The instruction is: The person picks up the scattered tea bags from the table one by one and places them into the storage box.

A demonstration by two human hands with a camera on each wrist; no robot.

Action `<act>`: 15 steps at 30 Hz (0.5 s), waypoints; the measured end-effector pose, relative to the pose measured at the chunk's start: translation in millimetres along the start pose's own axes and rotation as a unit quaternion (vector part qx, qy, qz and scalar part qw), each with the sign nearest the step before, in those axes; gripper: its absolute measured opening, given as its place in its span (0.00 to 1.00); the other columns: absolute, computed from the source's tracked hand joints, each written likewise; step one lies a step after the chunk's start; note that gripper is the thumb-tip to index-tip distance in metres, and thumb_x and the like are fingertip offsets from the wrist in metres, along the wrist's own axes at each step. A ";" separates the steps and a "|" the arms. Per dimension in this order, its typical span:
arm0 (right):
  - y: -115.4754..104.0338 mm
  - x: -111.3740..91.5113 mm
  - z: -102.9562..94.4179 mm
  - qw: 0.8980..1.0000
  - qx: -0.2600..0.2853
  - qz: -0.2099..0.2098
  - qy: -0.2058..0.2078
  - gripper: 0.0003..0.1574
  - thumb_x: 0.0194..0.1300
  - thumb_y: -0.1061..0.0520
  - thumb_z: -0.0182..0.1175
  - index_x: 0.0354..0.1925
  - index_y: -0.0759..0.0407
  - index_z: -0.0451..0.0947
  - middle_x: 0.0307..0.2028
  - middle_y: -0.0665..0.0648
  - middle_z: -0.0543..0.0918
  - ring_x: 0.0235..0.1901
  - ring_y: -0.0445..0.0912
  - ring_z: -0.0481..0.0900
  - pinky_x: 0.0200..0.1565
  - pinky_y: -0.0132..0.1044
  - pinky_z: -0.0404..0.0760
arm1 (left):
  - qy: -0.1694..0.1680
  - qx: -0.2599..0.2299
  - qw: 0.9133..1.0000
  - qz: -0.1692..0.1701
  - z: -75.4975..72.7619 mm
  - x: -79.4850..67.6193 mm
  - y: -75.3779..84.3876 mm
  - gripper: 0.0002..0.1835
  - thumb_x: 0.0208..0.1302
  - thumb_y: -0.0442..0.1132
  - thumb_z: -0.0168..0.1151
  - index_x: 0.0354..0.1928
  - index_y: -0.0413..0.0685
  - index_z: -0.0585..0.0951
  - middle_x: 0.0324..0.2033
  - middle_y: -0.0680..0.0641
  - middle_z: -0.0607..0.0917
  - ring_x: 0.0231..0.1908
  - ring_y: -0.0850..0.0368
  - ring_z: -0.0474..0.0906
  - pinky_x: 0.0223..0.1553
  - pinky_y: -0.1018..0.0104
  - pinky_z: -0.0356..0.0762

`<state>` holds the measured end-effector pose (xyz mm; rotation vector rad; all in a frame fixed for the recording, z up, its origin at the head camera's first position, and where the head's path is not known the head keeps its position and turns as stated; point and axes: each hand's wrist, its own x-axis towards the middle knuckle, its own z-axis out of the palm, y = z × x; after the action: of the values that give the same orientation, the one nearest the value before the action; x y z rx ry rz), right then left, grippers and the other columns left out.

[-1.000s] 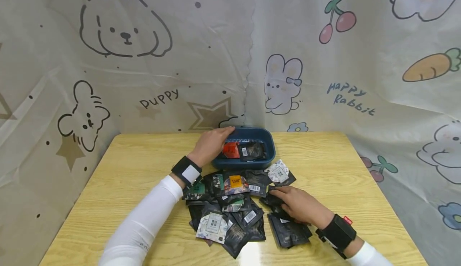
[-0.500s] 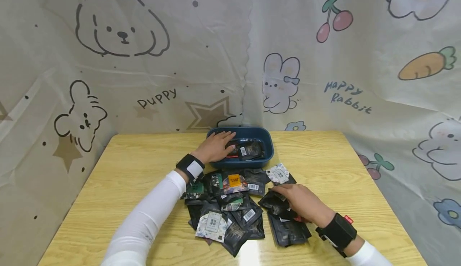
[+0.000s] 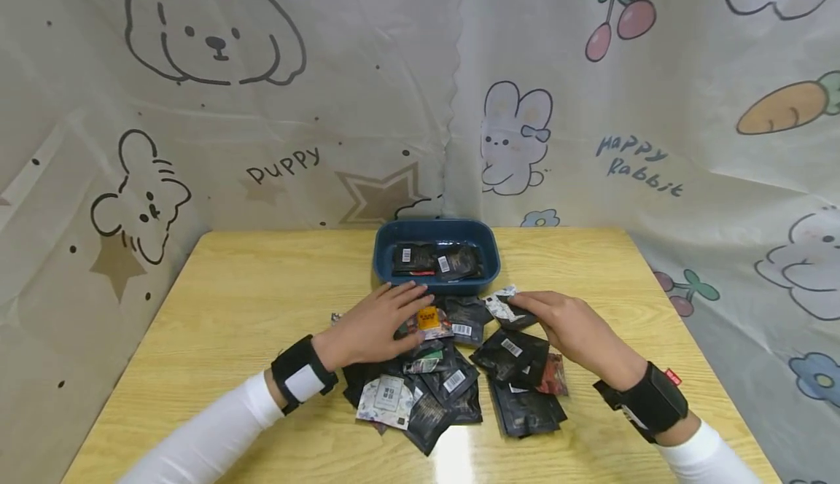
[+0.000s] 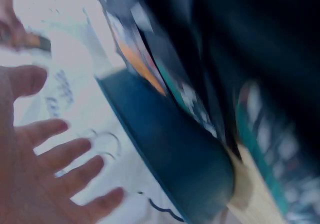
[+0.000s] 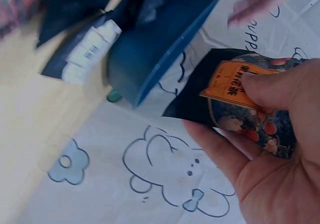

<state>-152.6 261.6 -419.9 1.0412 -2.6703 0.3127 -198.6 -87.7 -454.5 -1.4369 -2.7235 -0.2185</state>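
Note:
My left hand hovers over the pile of small flat packets, fingers spread and nothing held; in the left wrist view its fingers stand apart. A packet with an orange label and floral print is pinched between my right thumb and fingers in the right wrist view. In the head view my right hand hides that packet, and its fingertips overlap a white-patterned packet. Black packets and a red-patterned one lie below the right hand. Beyond the pile, the blue bin holds black packets.
More black packets lie stacked at the near right of the pile. A white-fronted packet rests on its near left side. The wooden table ends at a printed curtain behind the bin.
My left hand has come back from the bin to the pile, leaving a black packet over the red one inside. The right hand has moved up from the black packets, which now lie flatter.

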 end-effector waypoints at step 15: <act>26.3 75.4 17.6 0.999 0.019 -0.015 0.024 0.26 0.66 0.65 0.51 0.62 0.52 0.67 0.51 0.58 0.77 0.49 0.50 0.74 0.48 0.47 0.77 | -0.107 -0.039 0.992 0.049 27.9 -71.3 45.6 0.36 0.63 0.58 0.53 0.70 0.59 0.56 0.69 0.50 0.54 0.67 0.50 0.47 0.61 0.42 0.57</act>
<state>-227.0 227.9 -415.5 1.0704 -2.6137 0.3778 -120.2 -116.3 -485.7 -1.7029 -2.8284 -0.1787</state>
